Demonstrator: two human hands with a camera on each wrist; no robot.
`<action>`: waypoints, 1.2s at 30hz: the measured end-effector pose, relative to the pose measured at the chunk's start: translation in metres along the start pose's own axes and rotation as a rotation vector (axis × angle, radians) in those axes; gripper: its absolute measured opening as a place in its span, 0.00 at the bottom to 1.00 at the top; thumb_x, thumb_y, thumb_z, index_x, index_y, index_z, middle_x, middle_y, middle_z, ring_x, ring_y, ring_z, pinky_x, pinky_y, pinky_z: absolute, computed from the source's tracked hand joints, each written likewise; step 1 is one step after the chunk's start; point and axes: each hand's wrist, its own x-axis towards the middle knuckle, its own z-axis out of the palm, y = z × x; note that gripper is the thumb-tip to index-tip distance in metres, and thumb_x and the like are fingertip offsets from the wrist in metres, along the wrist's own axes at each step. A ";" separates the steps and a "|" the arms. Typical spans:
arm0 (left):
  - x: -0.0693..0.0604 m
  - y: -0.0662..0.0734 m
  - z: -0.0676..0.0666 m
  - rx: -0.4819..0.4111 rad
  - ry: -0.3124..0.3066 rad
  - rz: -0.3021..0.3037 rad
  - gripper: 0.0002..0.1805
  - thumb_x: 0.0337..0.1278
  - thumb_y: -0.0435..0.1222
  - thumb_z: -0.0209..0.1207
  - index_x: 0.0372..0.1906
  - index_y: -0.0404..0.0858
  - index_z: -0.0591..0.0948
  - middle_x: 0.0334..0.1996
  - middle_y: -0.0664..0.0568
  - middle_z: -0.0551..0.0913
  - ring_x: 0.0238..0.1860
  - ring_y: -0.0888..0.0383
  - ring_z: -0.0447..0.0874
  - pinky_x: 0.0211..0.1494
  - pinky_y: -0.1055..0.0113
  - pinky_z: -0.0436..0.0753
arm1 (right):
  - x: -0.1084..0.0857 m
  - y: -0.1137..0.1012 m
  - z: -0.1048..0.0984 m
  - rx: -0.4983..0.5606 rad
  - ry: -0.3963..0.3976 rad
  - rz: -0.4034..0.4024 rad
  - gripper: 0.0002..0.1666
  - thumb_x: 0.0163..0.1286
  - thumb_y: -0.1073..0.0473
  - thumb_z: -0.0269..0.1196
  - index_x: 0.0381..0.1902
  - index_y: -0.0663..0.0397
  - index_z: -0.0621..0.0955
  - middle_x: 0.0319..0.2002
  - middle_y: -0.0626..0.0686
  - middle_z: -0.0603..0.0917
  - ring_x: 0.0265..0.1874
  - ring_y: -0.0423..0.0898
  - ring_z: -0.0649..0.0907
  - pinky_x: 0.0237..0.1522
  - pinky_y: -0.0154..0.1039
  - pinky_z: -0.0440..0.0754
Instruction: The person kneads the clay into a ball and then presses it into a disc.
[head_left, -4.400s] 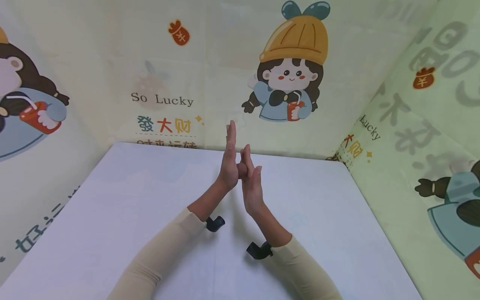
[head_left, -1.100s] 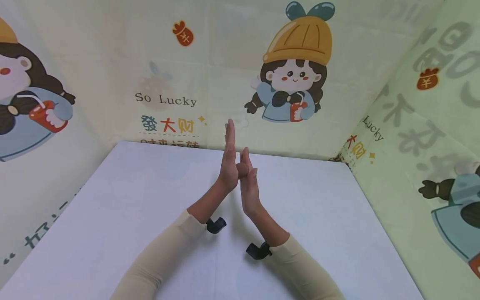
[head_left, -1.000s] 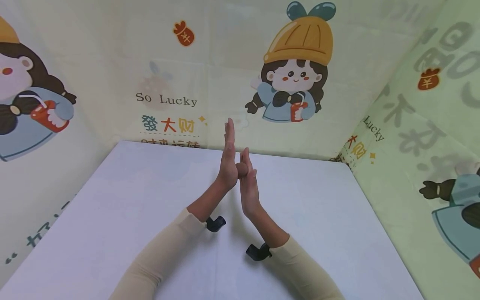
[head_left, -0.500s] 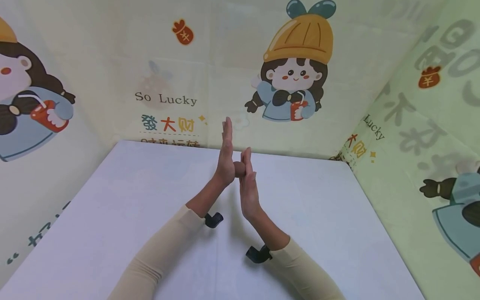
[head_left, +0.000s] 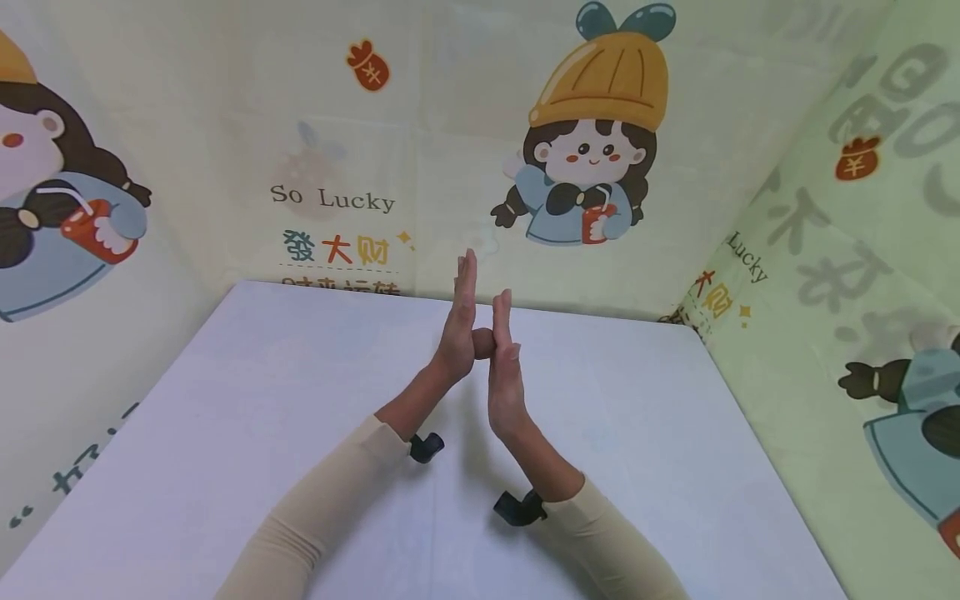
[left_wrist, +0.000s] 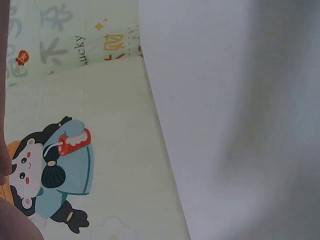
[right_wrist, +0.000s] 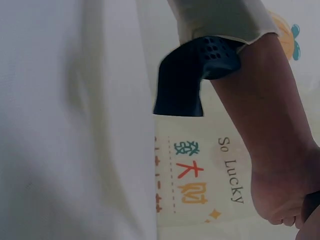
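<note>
Fingers of left hand: straight, close together, pointing upward; released, with the flat palm against the left side of a brown ball.
Fingers of right hand: straight too, pointing upward, tips lower in the head view; released, touching the ball's right side, thumb on the near side.
Far-left cartoon girl: printed, dressed in blue, cut off by the head view's edge.
White table: spreads beneath both arms, with a soft shadow below the hands.
Left sleeve: beige, slants up toward the middle, ends short of the wrist.
"So Lucky" lettering: printed on the back wall, above coloured Chinese characters, below and left of a red pouch print.
Left wrist camera: black, curved, juts inward beside the cuff.
Brown ball: sits between both hands, touching each, raised off the table.
Right wrist camera: black, juts inward, nearer than its left twin.
Middle cartoon girl: wears a yellow hat; printed above and right of the hands.
Right sleeve: beige, slants up and left.
Right wall: bears a second red pouch print and another cartoon girl, partly cut off.
</note>
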 end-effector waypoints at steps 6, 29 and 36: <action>-0.009 -0.008 0.006 -0.005 -0.034 0.027 0.36 0.82 0.47 0.26 0.86 0.39 0.42 0.86 0.49 0.39 0.84 0.58 0.28 0.80 0.43 0.31 | 0.006 0.000 -0.006 -0.023 -0.003 -0.036 0.54 0.79 0.22 0.30 0.86 0.54 0.43 0.85 0.44 0.34 0.83 0.42 0.37 0.78 0.56 0.30; -0.038 -0.010 0.029 -0.115 -0.117 -0.006 0.33 0.83 0.40 0.21 0.86 0.36 0.44 0.86 0.48 0.40 0.84 0.55 0.33 0.81 0.44 0.37 | 0.024 -0.010 -0.027 -0.084 0.052 0.015 0.56 0.75 0.18 0.28 0.87 0.47 0.41 0.85 0.39 0.39 0.82 0.38 0.40 0.78 0.58 0.33; -0.044 -0.005 0.034 -0.137 -0.135 -0.057 0.33 0.83 0.42 0.19 0.86 0.36 0.43 0.86 0.49 0.40 0.84 0.57 0.32 0.81 0.43 0.34 | 0.032 -0.010 -0.035 -0.094 0.062 -0.005 0.55 0.76 0.19 0.29 0.87 0.43 0.42 0.85 0.37 0.39 0.82 0.37 0.38 0.77 0.59 0.28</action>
